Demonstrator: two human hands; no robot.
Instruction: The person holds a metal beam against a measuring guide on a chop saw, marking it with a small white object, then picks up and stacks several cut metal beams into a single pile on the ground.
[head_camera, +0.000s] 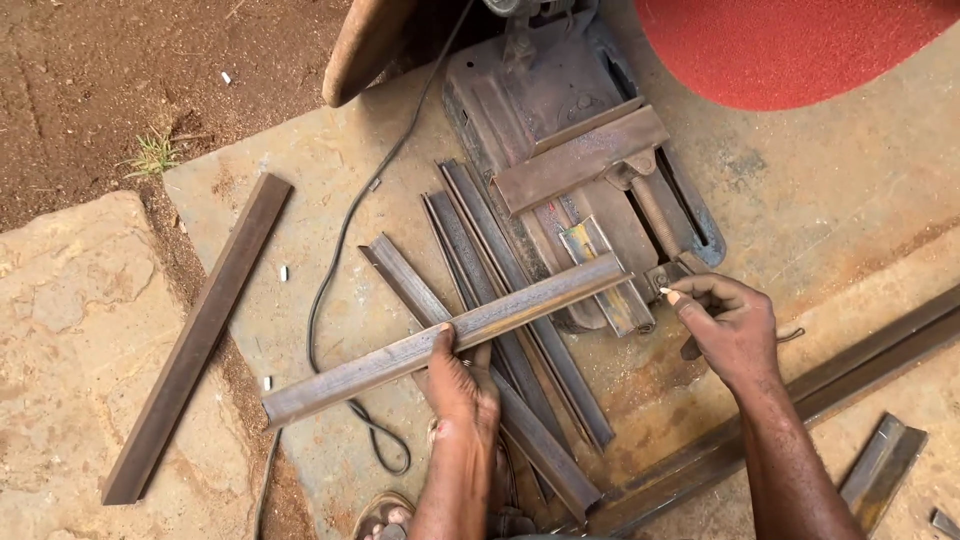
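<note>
Gripping angle bar (450, 338) midway: left hand (462, 385) clamped underneath; right hand (730, 325) pinching chalk stub (667, 296) beyond bar's end.

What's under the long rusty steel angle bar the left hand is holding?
Under the long rusty steel angle bar lie several shorter angle bars on the concrete slab; their crossed portions are hidden.
</note>
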